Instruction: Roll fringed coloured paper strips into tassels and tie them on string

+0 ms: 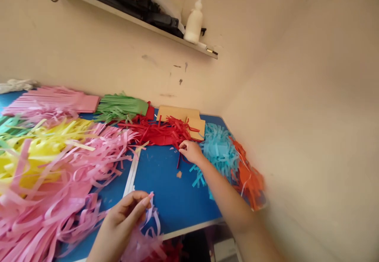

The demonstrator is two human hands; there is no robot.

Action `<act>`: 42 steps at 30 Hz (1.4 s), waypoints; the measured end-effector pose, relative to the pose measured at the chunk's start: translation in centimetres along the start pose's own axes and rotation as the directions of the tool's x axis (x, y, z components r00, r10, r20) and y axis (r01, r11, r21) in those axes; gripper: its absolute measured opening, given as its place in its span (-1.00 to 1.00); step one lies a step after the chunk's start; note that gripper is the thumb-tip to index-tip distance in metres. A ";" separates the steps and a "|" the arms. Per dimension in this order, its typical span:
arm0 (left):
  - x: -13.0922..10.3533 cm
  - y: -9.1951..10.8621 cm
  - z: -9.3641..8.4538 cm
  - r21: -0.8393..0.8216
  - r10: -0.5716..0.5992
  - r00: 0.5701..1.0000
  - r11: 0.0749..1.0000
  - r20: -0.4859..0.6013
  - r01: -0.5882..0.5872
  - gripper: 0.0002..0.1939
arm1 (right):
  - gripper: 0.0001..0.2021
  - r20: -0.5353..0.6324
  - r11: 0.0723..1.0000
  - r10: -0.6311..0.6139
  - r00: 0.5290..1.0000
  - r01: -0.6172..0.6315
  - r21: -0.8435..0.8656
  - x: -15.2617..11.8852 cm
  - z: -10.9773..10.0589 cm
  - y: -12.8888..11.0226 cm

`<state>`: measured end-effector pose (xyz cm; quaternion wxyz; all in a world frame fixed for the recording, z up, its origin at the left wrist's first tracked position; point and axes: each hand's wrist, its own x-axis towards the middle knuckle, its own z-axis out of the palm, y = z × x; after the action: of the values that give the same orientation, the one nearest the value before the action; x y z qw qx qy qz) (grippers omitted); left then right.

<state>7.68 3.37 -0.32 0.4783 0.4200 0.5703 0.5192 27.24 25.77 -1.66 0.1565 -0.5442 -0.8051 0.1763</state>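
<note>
My left hand (126, 216) is closed in a pinch on a pink paper fringe (152, 210), with its loose strips hanging over the table's front edge. Farther out, my right hand (191, 151) has its fingers drawn together low over the blue tabletop (166, 183). Its fingertips are beside the red paper fringe (161, 133), and a thin red strip (178, 161) lies just below them; what they grip, if anything, is too small to make out. Blue fringe (220, 147) lies right of that hand.
Pink (68, 195), yellow (59, 135) and green (121, 106) fringes cover the left and back. Tan paper (177, 114) lies behind the red. Orange fringe (250, 179) lies at the right edge. Above, a wall shelf (118, 13) holds a white nozzle bottle (194, 25).
</note>
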 end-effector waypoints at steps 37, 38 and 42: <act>-0.4 0.5 1.5 0.415 0.310 0.923 0.827 0.226 -0.379 -0.79 | -0.80 0.053 0.340 0.222 0.974 -0.128 0.932 -18.1 2.0 -7.2; -0.4 0.6 1.5 0.420 0.318 0.919 0.819 0.234 -0.391 -0.79 | -0.81 0.049 0.353 0.211 0.976 -0.123 0.928 -18.2 1.8 -7.2; -0.5 0.8 1.6 0.452 0.345 0.886 0.766 0.309 -0.456 -0.79 | -0.90 0.019 0.458 0.102 0.995 -0.064 0.887 -18.2 1.2 -7.1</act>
<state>9.34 3.32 0.56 0.2829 0.6961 0.5308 0.3919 27.39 6.21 -0.54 0.4219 -0.4258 -0.5664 0.5656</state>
